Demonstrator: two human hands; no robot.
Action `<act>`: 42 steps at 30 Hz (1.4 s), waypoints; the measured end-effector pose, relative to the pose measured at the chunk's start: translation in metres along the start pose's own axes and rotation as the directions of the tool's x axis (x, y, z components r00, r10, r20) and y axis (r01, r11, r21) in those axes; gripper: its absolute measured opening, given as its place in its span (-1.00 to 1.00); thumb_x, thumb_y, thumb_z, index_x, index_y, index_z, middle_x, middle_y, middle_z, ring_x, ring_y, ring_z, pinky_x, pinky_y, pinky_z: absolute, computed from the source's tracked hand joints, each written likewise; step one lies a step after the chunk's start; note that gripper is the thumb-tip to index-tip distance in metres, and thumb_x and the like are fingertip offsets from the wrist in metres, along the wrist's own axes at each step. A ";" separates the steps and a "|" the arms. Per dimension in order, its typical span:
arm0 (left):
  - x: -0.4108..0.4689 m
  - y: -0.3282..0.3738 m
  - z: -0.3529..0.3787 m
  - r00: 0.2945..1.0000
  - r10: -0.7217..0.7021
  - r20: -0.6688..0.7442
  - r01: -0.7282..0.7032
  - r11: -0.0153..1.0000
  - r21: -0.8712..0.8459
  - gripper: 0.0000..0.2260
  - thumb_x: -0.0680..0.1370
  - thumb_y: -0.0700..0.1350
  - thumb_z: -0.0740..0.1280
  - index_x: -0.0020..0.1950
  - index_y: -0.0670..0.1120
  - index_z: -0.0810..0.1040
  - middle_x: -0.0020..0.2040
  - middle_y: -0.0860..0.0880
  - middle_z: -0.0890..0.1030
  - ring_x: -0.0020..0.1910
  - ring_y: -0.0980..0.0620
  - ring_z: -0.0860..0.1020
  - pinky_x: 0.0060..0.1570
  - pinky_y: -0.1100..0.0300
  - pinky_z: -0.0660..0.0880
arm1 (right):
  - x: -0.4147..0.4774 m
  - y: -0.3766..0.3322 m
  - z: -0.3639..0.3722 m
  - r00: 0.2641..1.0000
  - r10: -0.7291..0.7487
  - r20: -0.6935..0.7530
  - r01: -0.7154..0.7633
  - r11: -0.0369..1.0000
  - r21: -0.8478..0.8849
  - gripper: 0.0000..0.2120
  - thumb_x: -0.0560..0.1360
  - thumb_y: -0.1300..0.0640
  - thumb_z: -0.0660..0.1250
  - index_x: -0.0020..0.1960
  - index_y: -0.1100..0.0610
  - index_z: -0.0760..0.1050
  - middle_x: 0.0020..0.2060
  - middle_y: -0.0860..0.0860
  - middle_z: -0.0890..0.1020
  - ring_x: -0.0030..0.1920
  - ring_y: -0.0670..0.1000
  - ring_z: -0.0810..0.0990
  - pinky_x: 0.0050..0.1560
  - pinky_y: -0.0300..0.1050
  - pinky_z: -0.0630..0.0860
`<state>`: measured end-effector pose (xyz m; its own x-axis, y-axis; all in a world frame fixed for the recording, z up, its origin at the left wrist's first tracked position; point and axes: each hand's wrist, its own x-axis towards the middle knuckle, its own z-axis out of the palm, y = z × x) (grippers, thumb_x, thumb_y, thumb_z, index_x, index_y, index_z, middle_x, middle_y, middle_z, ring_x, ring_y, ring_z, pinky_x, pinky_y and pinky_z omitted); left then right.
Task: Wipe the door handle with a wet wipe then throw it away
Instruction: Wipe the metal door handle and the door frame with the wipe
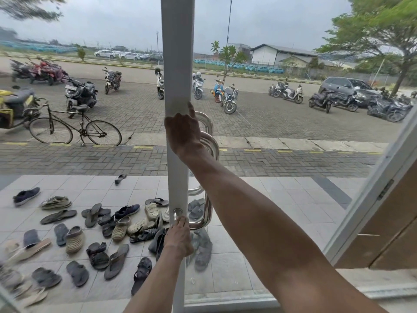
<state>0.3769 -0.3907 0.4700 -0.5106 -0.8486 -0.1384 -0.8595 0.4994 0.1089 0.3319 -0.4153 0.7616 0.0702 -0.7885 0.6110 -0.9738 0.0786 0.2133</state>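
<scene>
A chrome door handle [212, 144] runs down the white door frame [178, 64] of a glass door. My right hand [185, 134] wraps around the handle's upper bend, with the index finger stretched up along the frame. My left hand [179, 241] is at the handle's lower end, its fingers curled over the bar just under the round mount [177, 211]. No wet wipe shows in either hand; the palms are hidden from me.
Through the glass, several sandals and shoes [94, 227] lie on the tiled porch. A bicycle [74, 127] and parked motorbikes [228, 98] stand on the paved yard beyond. A brown wooden panel [392, 227] edges the right side.
</scene>
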 end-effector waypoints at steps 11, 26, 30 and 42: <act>0.009 -0.022 -0.045 0.975 0.098 -0.199 -0.093 0.995 0.033 -0.27 0.53 -0.16 0.33 0.61 -0.16 0.03 0.63 -0.09 -0.17 0.61 -0.04 -0.12 0.57 -0.07 -0.05 | -0.021 0.014 -0.002 0.999 0.012 -0.046 -0.009 0.998 0.060 -0.82 0.51 0.24 0.28 -0.06 0.12 0.67 -0.21 0.08 0.73 -0.11 0.09 0.73 0.57 0.18 -0.05; 0.007 -0.030 -0.134 0.824 0.091 -0.560 -0.149 0.987 -0.058 -0.10 0.36 -0.36 0.30 0.63 -0.12 -0.06 0.64 -0.06 -0.09 0.61 -0.01 -0.03 0.56 0.03 0.05 | -0.018 0.008 -0.015 0.999 0.033 0.034 -0.036 0.994 0.098 -0.76 0.51 0.30 0.22 -0.05 0.14 0.65 -0.12 0.09 0.73 -0.02 0.07 0.72 0.57 0.15 -0.08; 0.008 -0.023 -0.152 0.796 0.088 -0.598 -0.171 0.982 -0.082 -0.07 0.34 -0.36 0.32 0.63 -0.14 -0.07 0.64 -0.08 -0.05 0.60 -0.02 0.02 0.55 0.01 0.12 | -0.035 0.025 -0.017 0.999 0.029 -0.025 -0.026 0.990 0.137 -0.90 0.48 0.25 0.35 -0.07 0.17 0.65 -0.23 0.12 0.72 -0.09 0.11 0.72 0.57 0.21 -0.08; 0.008 -0.009 -0.180 0.735 0.051 -0.676 -0.177 0.977 -0.119 -0.30 0.38 -0.39 0.33 0.52 -0.30 0.22 0.50 -0.23 0.32 0.49 -0.14 0.31 0.48 0.08 0.27 | -0.013 0.021 -0.015 0.995 0.002 0.098 -0.013 0.993 0.120 -0.90 0.51 0.16 0.35 -0.07 0.10 0.65 -0.16 0.06 0.72 -0.03 0.07 0.70 0.56 0.15 0.01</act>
<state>0.3849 -0.4339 0.6452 -0.4032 -0.7164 0.5694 -0.7469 0.6171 0.2476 0.3141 -0.3943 0.7693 0.0470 -0.8443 0.5338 -0.9936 0.0157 0.1122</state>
